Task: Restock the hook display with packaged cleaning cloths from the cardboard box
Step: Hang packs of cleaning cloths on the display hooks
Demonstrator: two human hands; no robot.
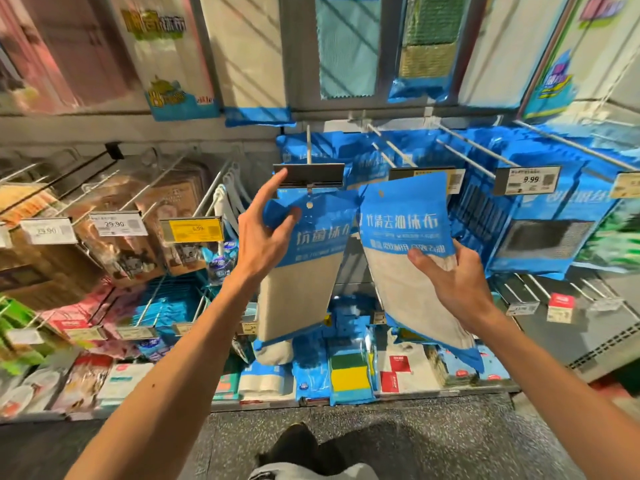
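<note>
Your dark shoe [294,441] stands on the speckled grey floor [450,427] at six o'clock. Your left hand [266,237] pinches the top corner of a blue-and-beige plastic cloth packet [304,271], whose punched hole sits just under the grey label holder [308,174] of a white wire hook [308,143] at twelve. At three o'clock of it, your right hand [457,275] clamps a second blue-and-beige cloth packet [401,230], tilted.

label holder [308,174] across hook [308,143] tip

Right hand [453,275] covers part of its cloth package [405,220].
</note>
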